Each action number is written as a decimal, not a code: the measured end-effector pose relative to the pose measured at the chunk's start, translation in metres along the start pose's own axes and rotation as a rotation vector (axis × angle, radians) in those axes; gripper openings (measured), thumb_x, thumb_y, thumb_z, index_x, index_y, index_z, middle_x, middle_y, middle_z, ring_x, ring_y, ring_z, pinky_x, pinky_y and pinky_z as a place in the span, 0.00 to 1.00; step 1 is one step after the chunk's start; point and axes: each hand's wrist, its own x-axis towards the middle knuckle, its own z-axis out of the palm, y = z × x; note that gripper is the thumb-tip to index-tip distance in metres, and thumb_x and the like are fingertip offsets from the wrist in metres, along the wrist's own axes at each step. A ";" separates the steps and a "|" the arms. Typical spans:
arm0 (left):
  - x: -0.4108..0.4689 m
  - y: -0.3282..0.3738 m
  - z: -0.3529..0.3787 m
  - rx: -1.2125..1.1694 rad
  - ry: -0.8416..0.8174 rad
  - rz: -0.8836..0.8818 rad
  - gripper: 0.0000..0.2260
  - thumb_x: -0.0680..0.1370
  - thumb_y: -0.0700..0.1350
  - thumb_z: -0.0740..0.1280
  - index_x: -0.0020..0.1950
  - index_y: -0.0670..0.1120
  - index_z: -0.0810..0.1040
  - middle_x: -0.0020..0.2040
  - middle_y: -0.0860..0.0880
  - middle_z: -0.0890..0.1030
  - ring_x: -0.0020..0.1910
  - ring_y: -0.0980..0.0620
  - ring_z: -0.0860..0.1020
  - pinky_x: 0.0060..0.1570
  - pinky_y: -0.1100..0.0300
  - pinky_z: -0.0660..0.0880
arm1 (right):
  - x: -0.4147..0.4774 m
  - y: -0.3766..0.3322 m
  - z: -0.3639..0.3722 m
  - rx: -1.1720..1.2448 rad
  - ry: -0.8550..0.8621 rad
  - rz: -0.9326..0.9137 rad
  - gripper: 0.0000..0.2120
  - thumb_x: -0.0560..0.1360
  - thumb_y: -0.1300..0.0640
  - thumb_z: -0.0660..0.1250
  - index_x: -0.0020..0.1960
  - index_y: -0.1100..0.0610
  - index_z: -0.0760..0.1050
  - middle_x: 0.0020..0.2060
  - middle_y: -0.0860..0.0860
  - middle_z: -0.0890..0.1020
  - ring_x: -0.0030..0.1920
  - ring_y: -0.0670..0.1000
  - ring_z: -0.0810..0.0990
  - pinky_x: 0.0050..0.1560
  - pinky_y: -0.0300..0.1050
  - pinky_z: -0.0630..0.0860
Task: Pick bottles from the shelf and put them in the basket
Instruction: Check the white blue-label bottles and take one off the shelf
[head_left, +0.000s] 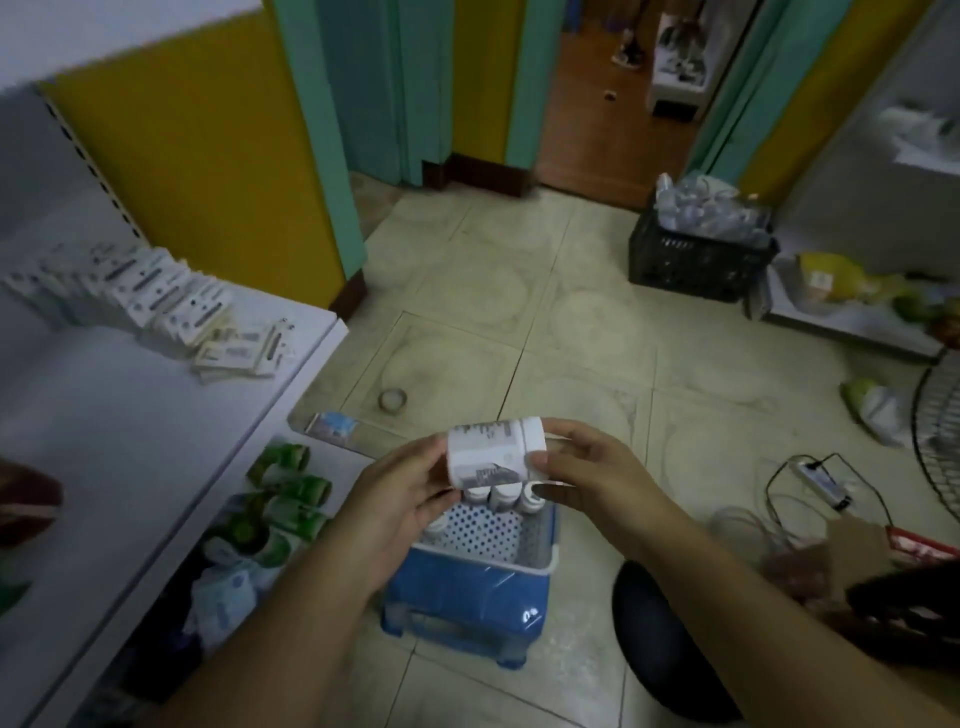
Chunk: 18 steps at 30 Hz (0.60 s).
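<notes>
A white bottle (493, 454) with a grey label lies sideways in the air just above the blue basket (467, 587). My left hand (400, 504) grips its base end and my right hand (582, 475) pinches its cap end. Inside the basket, several white-capped bottles (501, 496) stand along the far wall, partly hidden by the held bottle, and another cap (434, 530) shows under my left thumb. The basket rests on a blue plastic stool on the tiled floor. The white shelf (130, 441) runs along the left.
Small white packets (171, 306) lie on the shelf top; green and white bottles (285, 499) fill the shelf below. A tape roll (392, 400) lies on the floor. A black crate (696, 260) stands far right, a power strip with cable (821, 478) lies to the right, and a dark round seat (660, 639) is near.
</notes>
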 end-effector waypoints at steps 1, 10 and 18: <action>0.013 -0.008 -0.002 0.000 0.001 -0.030 0.10 0.77 0.47 0.63 0.54 0.44 0.79 0.50 0.44 0.85 0.50 0.47 0.81 0.50 0.55 0.76 | 0.008 0.017 -0.004 0.012 0.020 0.020 0.15 0.71 0.63 0.70 0.57 0.58 0.78 0.49 0.57 0.85 0.47 0.56 0.84 0.51 0.52 0.79; 0.116 -0.062 -0.072 0.656 0.212 0.023 0.05 0.77 0.50 0.63 0.41 0.55 0.76 0.45 0.57 0.77 0.46 0.58 0.75 0.54 0.55 0.74 | 0.089 0.188 0.016 -0.905 0.225 0.124 0.26 0.68 0.44 0.71 0.64 0.48 0.72 0.56 0.50 0.81 0.56 0.53 0.79 0.53 0.42 0.73; 0.115 -0.078 -0.111 0.986 0.074 0.059 0.08 0.78 0.51 0.62 0.55 0.54 0.76 0.49 0.58 0.77 0.49 0.60 0.74 0.46 0.65 0.70 | 0.158 0.245 0.056 -1.039 0.116 0.066 0.27 0.74 0.52 0.66 0.71 0.50 0.63 0.65 0.53 0.76 0.61 0.57 0.76 0.58 0.50 0.73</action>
